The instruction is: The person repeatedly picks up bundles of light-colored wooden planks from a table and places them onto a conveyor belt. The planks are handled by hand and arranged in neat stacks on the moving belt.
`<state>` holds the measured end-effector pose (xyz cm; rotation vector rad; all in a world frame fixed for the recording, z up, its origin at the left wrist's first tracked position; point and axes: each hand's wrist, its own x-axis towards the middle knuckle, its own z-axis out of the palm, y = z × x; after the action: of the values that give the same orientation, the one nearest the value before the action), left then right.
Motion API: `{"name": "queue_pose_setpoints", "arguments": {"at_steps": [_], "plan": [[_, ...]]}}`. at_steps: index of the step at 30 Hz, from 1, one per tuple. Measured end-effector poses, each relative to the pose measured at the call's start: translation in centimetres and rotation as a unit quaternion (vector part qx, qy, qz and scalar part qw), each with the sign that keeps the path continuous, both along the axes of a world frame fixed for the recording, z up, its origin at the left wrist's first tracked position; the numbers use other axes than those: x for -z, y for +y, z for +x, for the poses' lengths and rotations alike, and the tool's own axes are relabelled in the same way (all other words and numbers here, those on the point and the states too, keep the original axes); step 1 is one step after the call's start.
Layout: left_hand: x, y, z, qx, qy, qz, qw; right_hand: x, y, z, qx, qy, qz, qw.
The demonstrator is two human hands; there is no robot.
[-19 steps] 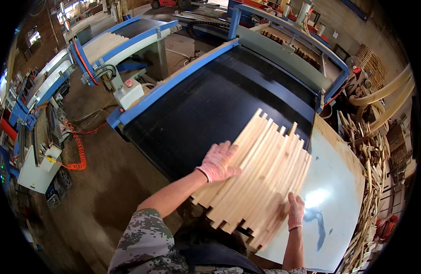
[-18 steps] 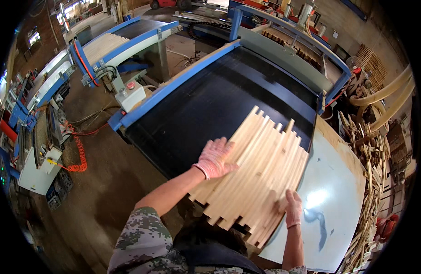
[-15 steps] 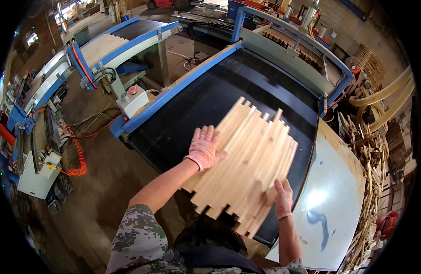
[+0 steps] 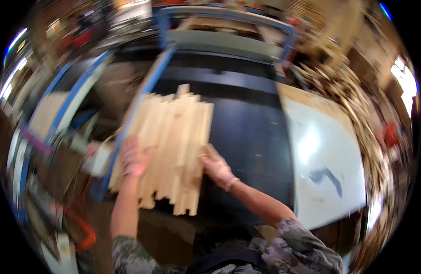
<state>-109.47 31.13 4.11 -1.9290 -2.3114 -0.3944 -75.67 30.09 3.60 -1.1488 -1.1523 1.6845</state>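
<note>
A batch of pale wooden strips (image 4: 174, 141) lies side by side on the black conveyor belt (image 4: 247, 123), along its left rail. Their ends are uneven, and the near ones jut past the belt's near edge. My left hand (image 4: 134, 156), in a pinkish knit glove, lies flat on the left part of the batch with the thumb spread. At the opposite side, my gloved right hand (image 4: 218, 169) grips the outermost strip's edge, its fingertips partly hidden and blurred.
A blue rail (image 4: 149, 86) borders the belt on the left, and a blue-framed machine (image 4: 224, 44) spans its far end. On the right are a pale sheet-topped table (image 4: 324, 160) and a heap of scrap wood (image 4: 342, 96). Another conveyor (image 4: 75, 98) stands at left.
The wooden strips have shifted left across the belt to its left rail, both hands moving with them. My view has turned, and the picture is now blurred.
</note>
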Motion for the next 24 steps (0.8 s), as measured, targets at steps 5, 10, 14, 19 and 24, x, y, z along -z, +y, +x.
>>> {"name": "queue_pose_setpoints", "arguments": {"at_steps": [5,10,14,19,24], "plan": [[3.6,-2.0,-2.9,-0.015,0.105,0.045,0.993,1.1,-4.1,3.5,-0.104,0.004,0.107,0.989],[2.2,0.2,-1.8,-0.039,0.081,-0.041,0.995,2.9,-13.1,10.2,-0.241,0.086,0.015,0.967],[-2.5,-0.8,11.0,0.070,-0.099,0.121,0.985,7.9,-23.2,18.6,-0.274,0.123,0.174,0.938],[-5.2,-8.4,32.4,0.258,-0.480,0.061,0.836,13.2,-37.0,31.0,-0.084,0.058,-0.138,0.985],[2.3,-17.3,51.0,0.452,-0.603,-0.186,0.630,19.0,-51.5,41.6,0.269,-0.157,-0.200,0.929]]}}
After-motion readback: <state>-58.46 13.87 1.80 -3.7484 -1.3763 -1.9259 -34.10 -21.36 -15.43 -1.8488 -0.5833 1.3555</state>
